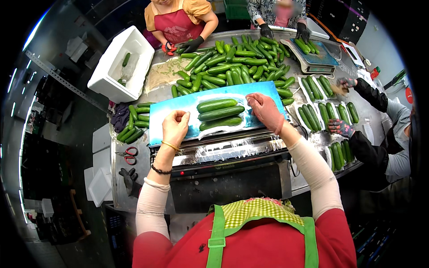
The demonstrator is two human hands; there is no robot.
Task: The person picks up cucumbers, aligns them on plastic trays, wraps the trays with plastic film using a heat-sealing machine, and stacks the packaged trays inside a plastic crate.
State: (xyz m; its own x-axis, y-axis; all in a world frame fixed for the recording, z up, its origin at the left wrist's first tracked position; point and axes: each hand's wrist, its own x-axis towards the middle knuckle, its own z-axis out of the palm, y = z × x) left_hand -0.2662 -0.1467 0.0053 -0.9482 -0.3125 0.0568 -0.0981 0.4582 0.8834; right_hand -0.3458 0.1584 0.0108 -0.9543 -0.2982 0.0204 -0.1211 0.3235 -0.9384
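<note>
Three cucumbers (219, 114) lie side by side in a white tray (219, 130) on a blue board (170, 120) atop a steel sealing machine (216, 152) with shiny film. My bare left hand (175, 125) is left of the tray, thumb and index pinched; what is between them is too small to make out. My right hand (267, 114), in a reddish glove, has fingers curled at the tray's upper right, perhaps on clear film, hard to make out.
Loose cucumbers (241, 62) heap behind; filled trays (312, 118) lie right. A white foam box (103, 85), scissors (130, 156) and black glove (128, 178) lie left. Two co-workers (176, 24) (277, 13) stand opposite; another's gloved hands (339, 128) work among the right-hand trays. A scale (315, 62) stands back right.
</note>
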